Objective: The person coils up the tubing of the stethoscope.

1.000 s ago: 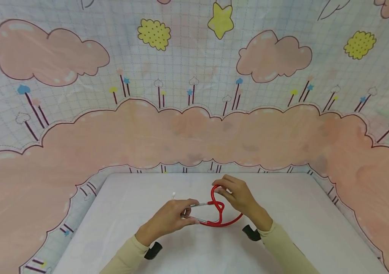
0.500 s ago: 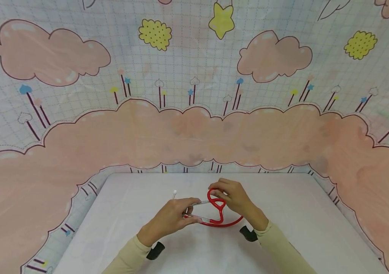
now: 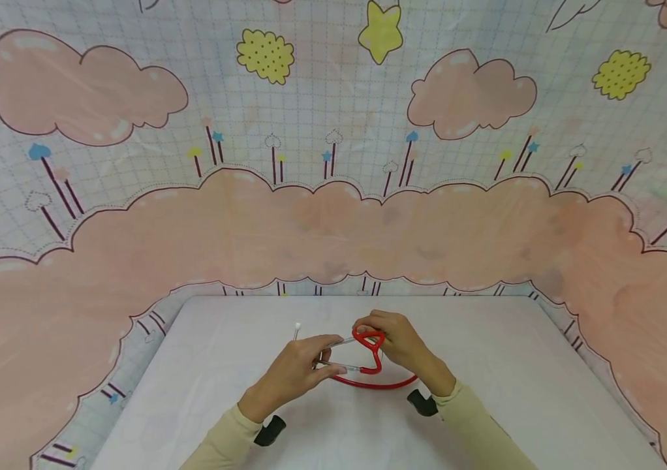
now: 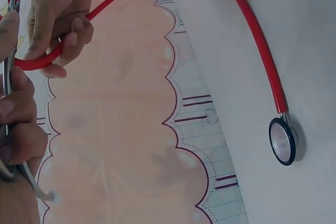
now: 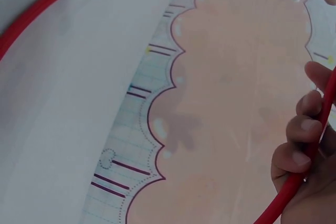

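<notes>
A stethoscope with red tubing (image 3: pixel 376 385) is held up between both hands over the white table. My left hand (image 3: pixel 286 373) grips its two metal ear tubes, thumb and fingers spread along them; a pale ear tip (image 3: pixel 297 326) sticks out beyond the knuckles. My right hand (image 3: pixel 406 343) holds the red tube just past its fork, bending it into a small loop near the metal ends. In the right wrist view, curled fingers (image 5: pixel 304 129) wrap the tube. The round chest piece (image 4: pixel 282 141) with a dark rim lies on the table in the left wrist view.
The white table (image 3: pixel 515 365) has its far edge just beyond the hands. Behind and around it hangs a cloth (image 3: pixel 333 228) printed with clouds and stars. A black wrist piece (image 3: pixel 423 403) sits under the right wrist, another black piece (image 3: pixel 270 431) under the left.
My right hand has shifted left and slightly toward me, bringing the red loop closer to my left hand. The left hand keeps its hold on the ear tubes, nearly in place.
</notes>
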`<action>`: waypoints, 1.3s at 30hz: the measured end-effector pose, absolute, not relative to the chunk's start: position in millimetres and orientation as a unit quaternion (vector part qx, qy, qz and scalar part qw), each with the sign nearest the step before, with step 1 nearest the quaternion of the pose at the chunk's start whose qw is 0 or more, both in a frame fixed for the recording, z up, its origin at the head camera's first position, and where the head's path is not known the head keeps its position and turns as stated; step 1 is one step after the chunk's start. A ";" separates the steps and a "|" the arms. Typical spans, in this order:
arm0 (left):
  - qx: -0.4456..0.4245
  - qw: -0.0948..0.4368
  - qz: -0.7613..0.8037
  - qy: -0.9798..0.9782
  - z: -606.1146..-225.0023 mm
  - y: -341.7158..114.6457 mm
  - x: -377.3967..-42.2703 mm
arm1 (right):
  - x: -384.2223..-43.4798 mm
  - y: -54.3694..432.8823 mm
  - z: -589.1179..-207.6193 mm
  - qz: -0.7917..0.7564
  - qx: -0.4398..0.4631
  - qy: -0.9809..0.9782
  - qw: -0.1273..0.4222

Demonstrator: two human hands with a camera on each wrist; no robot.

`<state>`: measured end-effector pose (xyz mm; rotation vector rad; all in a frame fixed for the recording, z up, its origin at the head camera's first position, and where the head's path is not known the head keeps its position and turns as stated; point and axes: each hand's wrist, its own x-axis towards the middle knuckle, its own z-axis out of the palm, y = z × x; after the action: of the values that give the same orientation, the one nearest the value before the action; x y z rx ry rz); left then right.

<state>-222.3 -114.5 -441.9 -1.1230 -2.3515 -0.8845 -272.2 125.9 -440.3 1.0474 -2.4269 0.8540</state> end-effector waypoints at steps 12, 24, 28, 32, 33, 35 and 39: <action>-0.350 0.170 -0.358 -0.849 -444.2 -111.2 -225.8 | -270.6 124.9 -454.1 0.325 0.286 -0.896 0.098; -0.292 0.201 -0.377 -0.855 -447.8 -108.5 -231.1 | -258.9 123.8 -463.9 0.311 0.310 -0.894 0.088; -0.278 0.214 -0.383 -0.855 -451.1 -108.7 -233.3 | -253.3 123.8 -466.7 0.291 0.310 -0.900 0.102; -0.259 0.218 -0.383 -0.860 -452.7 -109.3 -235.3 | -245.9 124.9 -466.5 0.272 0.295 -0.911 0.097; -0.256 0.217 -0.383 -0.861 -452.8 -109.4 -235.6 | -244.2 124.9 -466.4 0.267 0.294 -0.913 0.096; -0.251 0.215 -0.383 -0.863 -452.8 -109.4 -235.6 | -241.5 124.6 -466.6 0.259 0.291 -0.916 0.099; -0.243 0.213 -0.384 -0.865 -454.4 -108.7 -236.4 | -237.0 122.6 -467.3 0.237 0.296 -0.918 0.115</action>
<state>-236.4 -108.7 -454.4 -0.6747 -2.4019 -1.0651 -237.0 122.6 -467.3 0.8676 -2.6915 0.6933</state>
